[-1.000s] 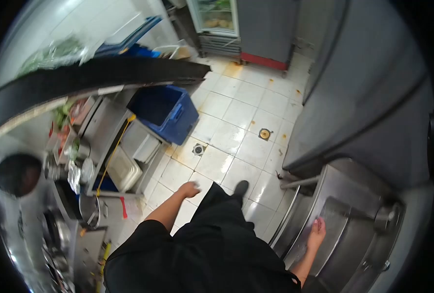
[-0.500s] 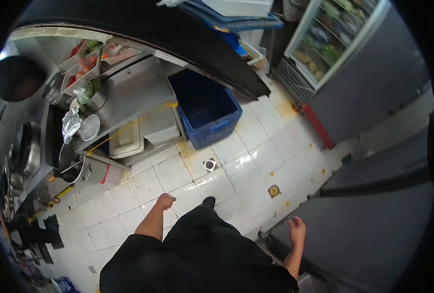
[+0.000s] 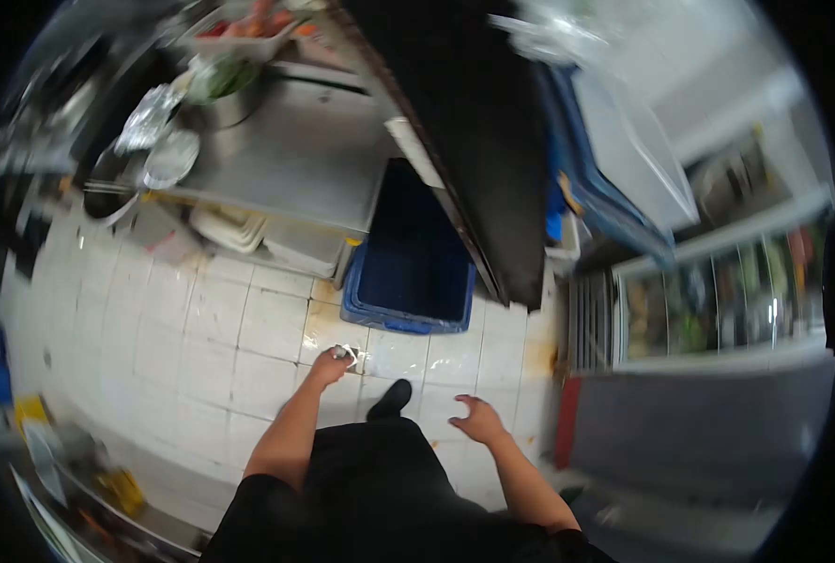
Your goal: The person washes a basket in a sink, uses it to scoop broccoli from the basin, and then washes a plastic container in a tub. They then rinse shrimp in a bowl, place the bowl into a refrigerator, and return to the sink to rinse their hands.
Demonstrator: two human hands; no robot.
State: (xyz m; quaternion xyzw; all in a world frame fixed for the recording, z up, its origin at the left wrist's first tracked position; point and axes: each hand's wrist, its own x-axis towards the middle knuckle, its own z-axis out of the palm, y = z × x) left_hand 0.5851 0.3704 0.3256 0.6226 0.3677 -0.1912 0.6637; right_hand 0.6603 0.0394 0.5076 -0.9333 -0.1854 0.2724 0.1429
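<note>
My left hand [image 3: 326,367] is above the tiled floor, in line with a floor drain [image 3: 356,359] that it partly covers. Its fingers are curled; something small and whitish shows at the fingertips, but I cannot make out whether it is held or part of the drain behind. My right hand [image 3: 478,419] hangs over the floor with its fingers apart and nothing visible between them. Beyond both hands stands a deep blue bin [image 3: 408,324], its open top facing up and its inside dark.
At the left, a steel counter [image 3: 291,155] carries a pot of greens [image 3: 225,94] and crumpled foil [image 3: 150,117]. White trays [image 3: 309,249] sit below. A dark slanted panel [image 3: 478,141] overhangs the bin. A glass-door fridge [image 3: 718,296] stands right. My shoe [image 3: 391,400] is on the tiles.
My view has swung right, bringing the fridge front into sight. My right hand has come inward from the grey surface, and its fingers have spread. My left hand reaches further forward.
</note>
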